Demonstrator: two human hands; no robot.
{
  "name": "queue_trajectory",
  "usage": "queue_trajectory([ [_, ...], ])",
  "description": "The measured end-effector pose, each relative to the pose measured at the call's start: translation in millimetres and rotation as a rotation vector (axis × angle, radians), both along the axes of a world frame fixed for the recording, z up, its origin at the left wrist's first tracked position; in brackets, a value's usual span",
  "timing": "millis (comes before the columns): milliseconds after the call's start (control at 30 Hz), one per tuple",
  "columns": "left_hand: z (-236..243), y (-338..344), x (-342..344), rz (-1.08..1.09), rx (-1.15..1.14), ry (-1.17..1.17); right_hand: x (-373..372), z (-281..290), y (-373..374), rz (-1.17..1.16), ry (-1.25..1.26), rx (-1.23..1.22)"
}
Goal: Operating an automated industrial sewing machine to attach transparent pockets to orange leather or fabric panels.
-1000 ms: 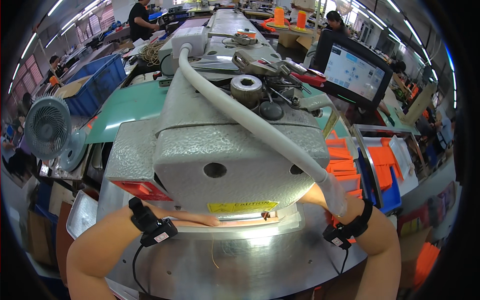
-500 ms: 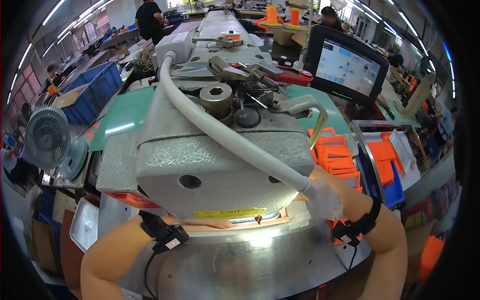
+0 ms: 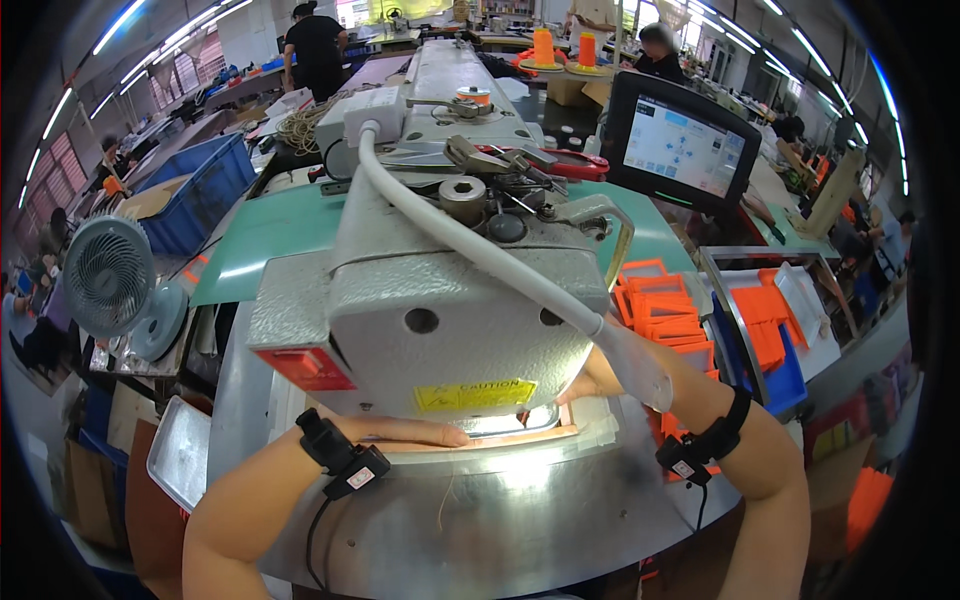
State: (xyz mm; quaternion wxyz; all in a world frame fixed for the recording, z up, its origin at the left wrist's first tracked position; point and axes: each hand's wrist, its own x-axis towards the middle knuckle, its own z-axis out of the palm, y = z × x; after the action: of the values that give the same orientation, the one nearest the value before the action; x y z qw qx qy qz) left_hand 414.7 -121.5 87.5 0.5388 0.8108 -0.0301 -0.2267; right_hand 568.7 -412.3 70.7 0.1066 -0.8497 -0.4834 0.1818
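A grey industrial sewing machine head (image 3: 470, 320) fills the middle of the view and covers much of both hands. Below its front edge lies a pale brown frame (image 3: 520, 437) around a bright metal clamp part (image 3: 487, 440). My left hand (image 3: 415, 431) reaches in from the left, a digit stretched flat along the frame's front strip; its other fingers are hidden under the machine. Beside the frame's right end is my right hand (image 3: 597, 378), partly behind the machine, with a fingertip near the frame. Whether it grips anything cannot be seen.
Orange rectangular pieces (image 3: 660, 305) lie to the right, near a metal-edged tray (image 3: 708, 262) with more orange parts. A screen (image 3: 685, 140) stands behind. At left are a fan (image 3: 110, 275), a blue crate (image 3: 200, 190) and a metal tray (image 3: 178, 455). Other people work farther back.
The view has shifted, so the machine sits a little differently in the picture. More of my right hand and the frame's right end now shows. My left hand stays along the frame's front strip.
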Motion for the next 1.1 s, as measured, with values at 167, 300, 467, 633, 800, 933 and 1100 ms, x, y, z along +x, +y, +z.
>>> queue_trajectory([
  [167, 5, -3, 3, -0.023, 0.065, -0.036, 16, -23, -7, 0.021, 0.068, 0.021],
  [300, -21, 1, 7, -0.213, 0.354, -0.17, 12, -32, -16, 0.009, 0.089, 0.058],
  [467, -60, -22, -66, -0.199, 0.657, -0.588, -100, 8, -21, -0.08, -0.072, -0.013],
  [633, -31, -13, -78, -0.056, 0.731, -0.668, -144, -6, -25, -0.225, -0.486, 0.081],
  [800, -9, 16, -110, 0.446, 0.937, -0.539, -153, 25, -6, -0.415, -0.128, 0.0],
  [933, -21, 27, -105, 0.519, 0.679, -0.635, -146, -1, -12, -0.412, -0.171, 0.174],
  [1100, -2, 27, -128, 0.593, 0.607, -0.449, -130, -7, -6, -0.296, -0.088, 0.163],
])
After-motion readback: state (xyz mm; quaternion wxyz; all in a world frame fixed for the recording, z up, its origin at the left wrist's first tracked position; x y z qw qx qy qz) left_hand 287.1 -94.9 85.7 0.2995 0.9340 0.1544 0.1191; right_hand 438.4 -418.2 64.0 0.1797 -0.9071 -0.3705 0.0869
